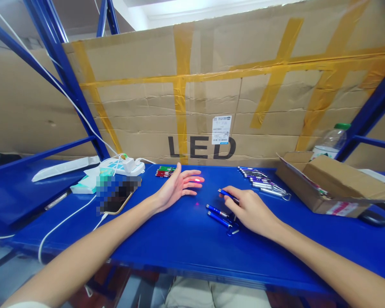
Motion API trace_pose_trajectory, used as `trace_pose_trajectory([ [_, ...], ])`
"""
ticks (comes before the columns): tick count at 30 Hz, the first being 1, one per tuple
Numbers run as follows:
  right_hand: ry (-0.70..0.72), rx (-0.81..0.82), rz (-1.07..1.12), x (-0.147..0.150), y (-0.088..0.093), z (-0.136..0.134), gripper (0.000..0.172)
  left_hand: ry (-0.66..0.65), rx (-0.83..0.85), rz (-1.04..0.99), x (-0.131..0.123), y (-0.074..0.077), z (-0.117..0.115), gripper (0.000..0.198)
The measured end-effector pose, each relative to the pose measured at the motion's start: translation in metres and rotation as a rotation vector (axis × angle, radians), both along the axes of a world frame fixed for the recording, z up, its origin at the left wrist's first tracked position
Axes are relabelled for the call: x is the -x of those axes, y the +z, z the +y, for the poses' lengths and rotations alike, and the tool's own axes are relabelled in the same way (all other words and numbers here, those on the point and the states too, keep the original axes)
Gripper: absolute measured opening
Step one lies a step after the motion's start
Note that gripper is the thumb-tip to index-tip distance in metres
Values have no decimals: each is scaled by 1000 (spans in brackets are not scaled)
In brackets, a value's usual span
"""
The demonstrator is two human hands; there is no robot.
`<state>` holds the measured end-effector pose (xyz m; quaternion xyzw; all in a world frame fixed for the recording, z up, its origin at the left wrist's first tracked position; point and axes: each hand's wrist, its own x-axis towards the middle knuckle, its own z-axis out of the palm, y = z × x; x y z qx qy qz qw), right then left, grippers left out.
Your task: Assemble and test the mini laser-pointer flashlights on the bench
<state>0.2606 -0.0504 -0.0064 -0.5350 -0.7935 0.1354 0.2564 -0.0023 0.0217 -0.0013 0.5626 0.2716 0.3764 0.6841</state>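
Note:
My right hand point(252, 209) holds a blue pen-shaped light point(228, 196) between thumb and fingers, its tip pointing left. My left hand point(176, 188) is open, palm turned toward the light, with a red glow on its fingers. A small pink-red spot shows on the blue table point(167, 239) below those fingers. Two more blue pen lights point(217, 210) lie just left of and below my right hand. Behind my left hand is a small group of green and red pen lights point(164, 172). Several purple and silver ones with clips point(259, 182) lie in a row behind my right hand.
An open cardboard box point(321, 184) stands at the right, with a bottle point(332, 139) behind it and a dark mouse point(373, 217) beside it. At the left are a phone point(120, 197), a white power strip point(128, 166) and cables. A large carton point(141, 111) stands behind the table.

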Motion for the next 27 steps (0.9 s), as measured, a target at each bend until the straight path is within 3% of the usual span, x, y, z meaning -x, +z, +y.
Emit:
trace_pose_trajectory([
  [9,344,68,32,3,5,-10,34,10,-5,9,0,0,1,83],
  [12,391,70,26,2,5,-10,33,14,-6,14,0,0,1,82],
  [21,99,25,-118,2,2,-3,34,8,-3,8,0,2,0,83],
  [27,-2,29,-159,1,1,0,31,10,-23,11,0,3,-1,82],
])
